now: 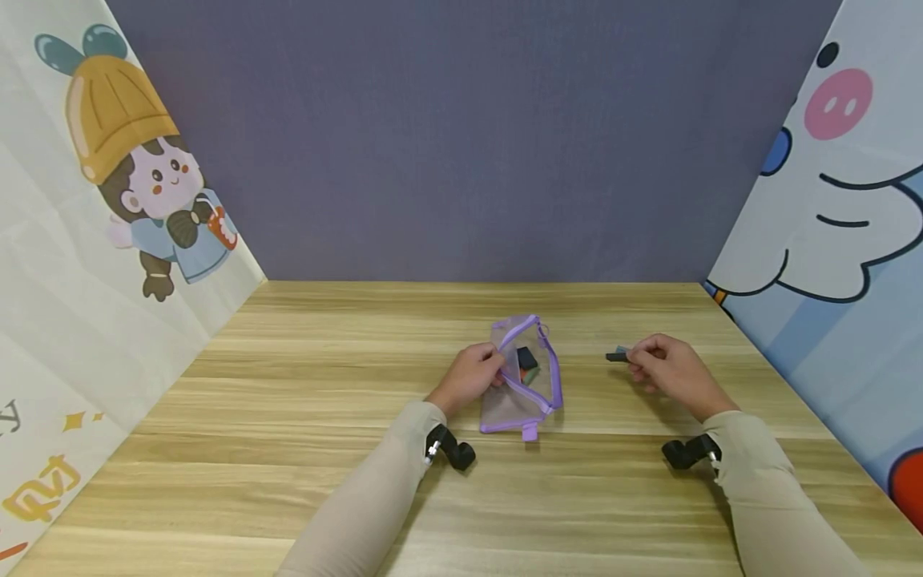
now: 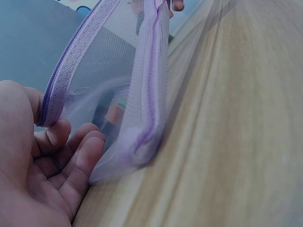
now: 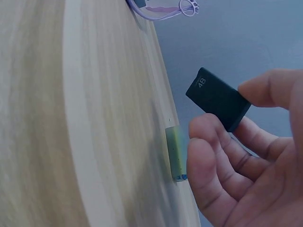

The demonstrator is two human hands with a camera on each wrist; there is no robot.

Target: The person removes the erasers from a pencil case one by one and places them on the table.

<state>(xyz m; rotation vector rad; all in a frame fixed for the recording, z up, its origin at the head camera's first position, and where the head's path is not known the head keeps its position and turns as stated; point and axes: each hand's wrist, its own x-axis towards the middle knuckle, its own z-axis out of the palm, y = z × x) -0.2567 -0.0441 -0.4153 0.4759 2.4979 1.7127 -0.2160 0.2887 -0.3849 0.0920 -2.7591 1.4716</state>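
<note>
My left hand (image 1: pixel 470 375) pinches the zippered edge of a purple mesh pouch (image 1: pixel 503 413), whose mouth gapes wide on the table. Through the opening and the mesh show a dark block (image 1: pixel 527 358) and small orange and green pieces. Off to the right of the pouch, my right hand (image 1: pixel 671 370) holds a black eraser (image 3: pixel 218 101) marked "4B" between thumb and fingers, raised above the table. Beyond the fingers in the right wrist view, a green and yellow block (image 3: pixel 176 153) lies on the wood, partly covered by a fingertip.
The wooden table (image 1: pixel 324 449) runs back to a dark grey-blue panel (image 1: pixel 461 144). Printed cartoon sheets (image 1: pixel 65 264) stand along the left and right sides. Each wrist carries a black camera mount (image 1: pixel 450 449).
</note>
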